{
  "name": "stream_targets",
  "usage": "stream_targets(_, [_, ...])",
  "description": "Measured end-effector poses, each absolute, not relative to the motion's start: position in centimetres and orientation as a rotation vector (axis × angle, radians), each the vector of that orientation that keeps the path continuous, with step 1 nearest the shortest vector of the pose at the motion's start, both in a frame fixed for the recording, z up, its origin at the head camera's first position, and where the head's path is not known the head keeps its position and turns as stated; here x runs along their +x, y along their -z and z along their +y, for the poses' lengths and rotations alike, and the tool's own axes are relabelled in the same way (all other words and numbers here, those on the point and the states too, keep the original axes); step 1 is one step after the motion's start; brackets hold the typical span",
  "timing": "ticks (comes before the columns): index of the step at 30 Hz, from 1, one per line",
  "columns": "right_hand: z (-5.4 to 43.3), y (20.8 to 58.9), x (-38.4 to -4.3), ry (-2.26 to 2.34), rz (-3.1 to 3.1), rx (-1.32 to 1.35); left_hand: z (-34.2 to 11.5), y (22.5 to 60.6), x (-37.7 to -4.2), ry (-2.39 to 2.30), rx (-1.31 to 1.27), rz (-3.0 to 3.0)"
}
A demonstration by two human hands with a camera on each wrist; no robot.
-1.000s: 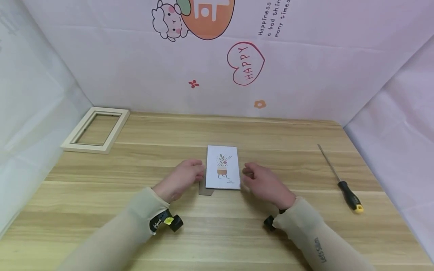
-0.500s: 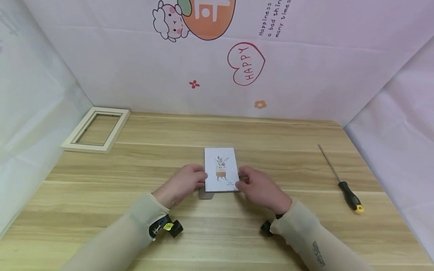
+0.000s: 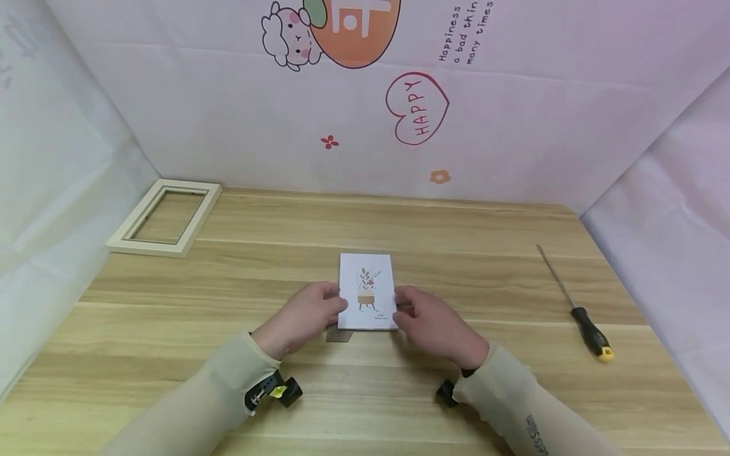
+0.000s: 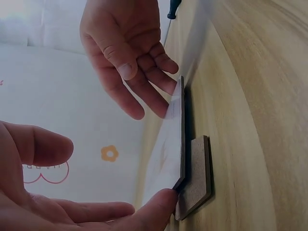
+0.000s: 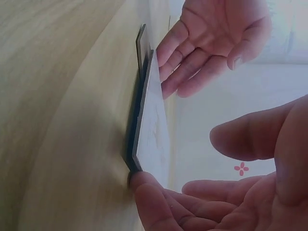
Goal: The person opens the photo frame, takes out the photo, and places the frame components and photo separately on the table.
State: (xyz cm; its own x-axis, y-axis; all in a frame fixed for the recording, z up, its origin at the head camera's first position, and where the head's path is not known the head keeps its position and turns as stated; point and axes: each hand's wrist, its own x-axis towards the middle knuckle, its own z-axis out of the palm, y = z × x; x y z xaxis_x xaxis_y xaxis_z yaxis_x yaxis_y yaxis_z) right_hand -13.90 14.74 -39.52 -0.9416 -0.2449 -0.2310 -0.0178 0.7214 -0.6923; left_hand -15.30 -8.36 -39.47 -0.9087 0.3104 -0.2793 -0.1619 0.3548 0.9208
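Note:
A white picture card (image 3: pixel 367 288) printed with a potted plant lies on a thin dark-edged backing board (image 5: pixel 140 120) over the middle of the table. From under its near left corner juts a grey-brown flap (image 4: pixel 195 178), which looks like a frame's stand leg. My left hand (image 3: pixel 302 316) is at the left edge, its fingertips touching the board's side, thumb raised off the card in the left wrist view. Opposite, my right hand (image 3: pixel 436 323) has its fingers against the right edge, the thumb likewise apart from the card in the right wrist view.
An off-white picture frame (image 3: pixel 191 237) without a backing lies at the back left of the wooden table (image 3: pixel 365 405). To the right is a screwdriver (image 3: pixel 590 332) with a black and yellow handle. White printed cloth (image 3: pixel 228 120) walls the back and sides.
Both hands have closed in on the card's side edges. Card, board and flap have shifted slightly toward me and to the left. Frame and screwdriver stay in place.

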Motion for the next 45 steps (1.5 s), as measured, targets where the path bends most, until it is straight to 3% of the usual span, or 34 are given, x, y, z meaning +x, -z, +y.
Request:
stream_targets(24, [14.9,38.8,-13.9,0.948,2.682,-0.271,-8.5,38.5,-15.0,-1.366,0.227,2.429])
stream_targets(45, [14.6,39.1,-13.9,1.054,2.730,-0.148,-7.7,38.9,-16.0,-1.612,-0.027,2.272])
